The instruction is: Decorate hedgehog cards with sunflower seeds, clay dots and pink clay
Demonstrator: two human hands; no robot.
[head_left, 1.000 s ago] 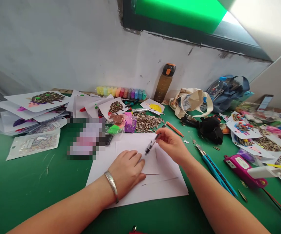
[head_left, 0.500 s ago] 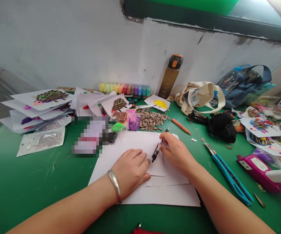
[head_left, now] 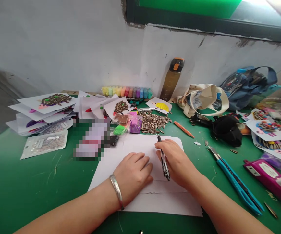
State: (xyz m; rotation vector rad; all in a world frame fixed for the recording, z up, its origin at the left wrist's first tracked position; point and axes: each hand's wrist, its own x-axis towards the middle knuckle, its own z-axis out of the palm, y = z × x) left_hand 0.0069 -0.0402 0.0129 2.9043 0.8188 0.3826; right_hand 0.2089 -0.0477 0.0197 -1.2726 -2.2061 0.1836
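Paper (head_left: 142,143) on green table (head_left: 6,191) near wall (head_left: 65,48)

A broad, silver-coloured metal bangle (head_left: 116,191) is worn at the wrist of the left hand (head_left: 133,177), its band curved around the forearm (head_left: 91,201) and marked on its outer face with fine, slanting lines whose exact pattern cannot be made out. Both this hand and the right hand (head_left: 178,162) are seen bare, and the forearms are uncovered as far as they are shown.
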